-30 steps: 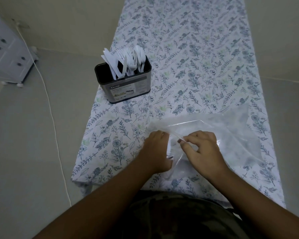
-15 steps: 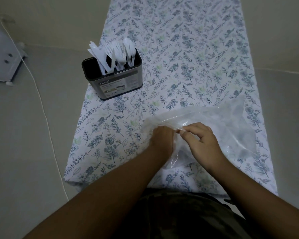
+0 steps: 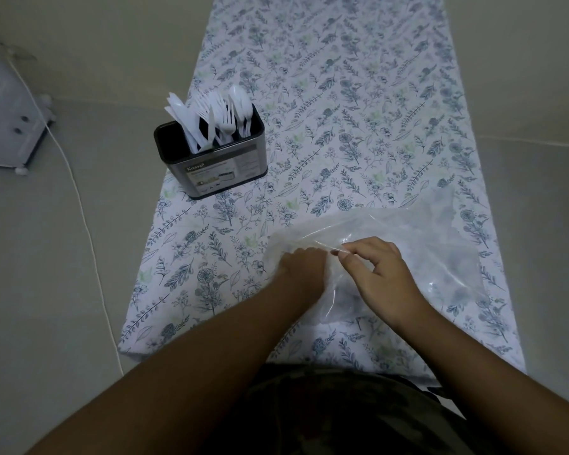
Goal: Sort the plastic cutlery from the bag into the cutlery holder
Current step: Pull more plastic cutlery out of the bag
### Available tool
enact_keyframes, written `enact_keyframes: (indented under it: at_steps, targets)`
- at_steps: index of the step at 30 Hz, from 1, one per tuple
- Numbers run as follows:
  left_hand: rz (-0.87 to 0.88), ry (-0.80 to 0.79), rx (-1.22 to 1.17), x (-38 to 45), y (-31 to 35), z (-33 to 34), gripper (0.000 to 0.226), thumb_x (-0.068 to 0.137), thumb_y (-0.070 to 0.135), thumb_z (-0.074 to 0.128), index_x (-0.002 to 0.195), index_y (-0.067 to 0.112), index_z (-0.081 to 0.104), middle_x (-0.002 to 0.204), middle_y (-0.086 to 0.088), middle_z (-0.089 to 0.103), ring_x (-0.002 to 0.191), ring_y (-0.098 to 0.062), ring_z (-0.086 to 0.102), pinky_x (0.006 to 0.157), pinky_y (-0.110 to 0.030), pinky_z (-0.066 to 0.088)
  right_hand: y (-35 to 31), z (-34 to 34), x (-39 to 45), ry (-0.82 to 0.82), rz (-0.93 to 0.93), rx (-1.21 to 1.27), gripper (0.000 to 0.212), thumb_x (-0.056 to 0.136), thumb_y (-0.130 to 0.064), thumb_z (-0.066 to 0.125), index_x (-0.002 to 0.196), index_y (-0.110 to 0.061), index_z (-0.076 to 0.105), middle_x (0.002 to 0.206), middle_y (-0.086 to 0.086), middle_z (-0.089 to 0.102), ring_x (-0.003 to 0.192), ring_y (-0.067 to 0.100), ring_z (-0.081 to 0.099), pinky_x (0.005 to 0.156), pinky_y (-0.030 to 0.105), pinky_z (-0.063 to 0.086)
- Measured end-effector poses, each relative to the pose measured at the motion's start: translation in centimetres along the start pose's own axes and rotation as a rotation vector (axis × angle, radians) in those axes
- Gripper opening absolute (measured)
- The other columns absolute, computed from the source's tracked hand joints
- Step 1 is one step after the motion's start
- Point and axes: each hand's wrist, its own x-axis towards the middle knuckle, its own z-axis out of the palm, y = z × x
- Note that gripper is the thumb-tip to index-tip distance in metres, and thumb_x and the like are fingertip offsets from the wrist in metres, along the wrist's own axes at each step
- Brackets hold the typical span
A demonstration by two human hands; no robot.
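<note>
Both hands have crept slightly up the clear bag [image 3: 408, 254]. Left hand [image 3: 301, 269] and right hand [image 3: 380, 275] pinch its mouth at five o'clock. Cutlery holder [image 3: 211, 162], full, stands at ten o'clock. Sorting looks finished; next, probably closing the bag.

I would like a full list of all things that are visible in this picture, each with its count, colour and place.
cutlery holder: one, black and silver, far left part of the table
plastic cutlery: many pieces, white, standing in the holder
plastic bag: one, clear, near right part of the table
tablecloth: one, white with blue-green leaf print, covers the table
cable: one, white, on the floor at left
drawer unit: one, white, far left on the floor
left hand: on the bag's near edge
right hand: pinching the bag
</note>
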Motion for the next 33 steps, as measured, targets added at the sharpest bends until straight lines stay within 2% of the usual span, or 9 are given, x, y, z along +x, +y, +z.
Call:
enact_keyframes:
  at_steps: [3, 6, 11, 15, 20, 23, 26, 29, 33]
  targets:
    - [0.028, -0.014, -0.006, -0.3, -0.3, 0.2, 0.029, 0.103, 0.020, 0.041, 0.127, 0.008, 0.050, 0.127, -0.010, 0.060, 0.116, -0.027, 0.060, 0.093, -0.037, 0.047, 0.0, -0.1, 0.1, 0.002, -0.009, -0.018, 0.018, 0.098, -0.030, 0.060, 0.104, -0.032, 0.078, 0.108, -0.019, 0.065, 0.116, 0.009, 0.043, 0.093, 0.005, 0.025]
    - [0.026, -0.016, -0.039, -0.8, -1.0, 0.4, 0.030, 0.099, 0.020, 0.049, 0.126, 0.008, 0.046, 0.122, -0.009, 0.059, 0.110, -0.027, 0.062, 0.081, -0.035, 0.047, 0.2, -0.1, 0.3, 0.002, -0.039, -0.064, 0.019, 0.098, -0.032, 0.059, 0.104, -0.034, 0.076, 0.109, -0.019, 0.065, 0.117, 0.009, 0.042, 0.093, 0.006, 0.026]
    - [-0.093, 0.015, -0.112, -2.9, -3.7, 0.8, 0.022, 0.094, 0.017, 0.055, 0.114, 0.011, 0.047, 0.108, -0.007, 0.061, 0.088, -0.022, 0.058, 0.070, -0.033, 0.042, -0.3, -0.2, 0.4, 0.039, -0.044, -0.103, 0.013, 0.097, -0.037, 0.057, 0.105, -0.034, 0.067, 0.109, -0.019, 0.061, 0.120, 0.009, 0.040, 0.089, 0.012, 0.034]
    - [-0.206, 0.042, -0.182, -4.5, -6.1, 1.3, 0.015, 0.092, 0.016, 0.054, 0.105, 0.016, 0.046, 0.101, -0.003, 0.059, 0.083, -0.019, 0.053, 0.070, -0.034, 0.043, -0.5, 0.2, 0.6, 0.028, -0.080, -0.229, 0.026, 0.095, -0.041, 0.058, 0.119, -0.033, 0.059, 0.120, -0.014, 0.059, 0.124, 0.012, 0.039, 0.102, 0.039, 0.041]
    - [-0.303, 0.087, -0.257, -6.7, -8.5, 2.4, 0.010, 0.095, 0.020, 0.049, 0.104, 0.017, 0.046, 0.096, 0.000, 0.056, 0.081, -0.017, 0.052, 0.067, -0.032, 0.042, -1.0, 1.9, 1.3, -0.079, -0.299, -0.476, 0.055, 0.097, -0.044, 0.050, 0.148, -0.024, 0.047, 0.151, 0.006, 0.048, 0.141, 0.026, 0.037, 0.118, 0.046, 0.031]
    - [-0.342, 0.101, -0.306, -7.9, -9.8, 3.2, 0.006, 0.096, 0.022, 0.048, 0.096, 0.020, 0.042, 0.090, 0.002, 0.055, 0.075, -0.014, 0.052, 0.065, -0.031, 0.043, -1.3, 3.7, 2.1, -0.236, -0.433, -0.553, 0.064, 0.099, -0.046, 0.043, 0.158, -0.025, 0.030, 0.166, 0.003, 0.027, 0.153, 0.026, 0.023, 0.125, 0.043, 0.016]
    - [-0.391, 0.087, -0.364, -9.1, -10.9, 3.6, 0.007, 0.097, 0.022, 0.047, 0.103, 0.019, 0.044, 0.093, 0.001, 0.056, 0.078, -0.015, 0.053, 0.068, -0.031, 0.044, -1.4, 5.2, 3.2, -0.329, -0.396, -0.565, 0.064, 0.102, -0.051, 0.035, 0.161, -0.032, 0.016, 0.170, -0.004, 0.010, 0.157, 0.018, 0.006, 0.125, 0.036, -0.002]
    - [-0.434, 0.073, -0.403, -10.4, -12.0, 4.2, 0.029, 0.097, 0.023, 0.046, 0.125, 0.014, 0.044, 0.111, -0.005, 0.060, 0.096, -0.021, 0.059, 0.083, -0.035, 0.050, -0.8, 5.7, 4.3, -0.346, -0.319, -0.584, 0.063, 0.105, -0.050, 0.037, 0.161, -0.032, 0.016, 0.171, -0.003, 0.006, 0.157, 0.017, 0.000, 0.123, 0.036, -0.006]
    - [-0.504, 0.080, -0.458, -11.8, -13.2, 5.3, 0.012, 0.095, 0.025, 0.046, 0.105, 0.020, 0.042, 0.097, -0.001, 0.055, 0.088, -0.021, 0.058, 0.080, -0.039, 0.053, 0.0, 5.3, 5.1, -0.343, -0.244, -0.635, 0.062, 0.105, -0.045, 0.035, 0.162, -0.026, 0.017, 0.170, 0.002, 0.011, 0.157, 0.023, 0.003, 0.124, 0.041, -0.002]
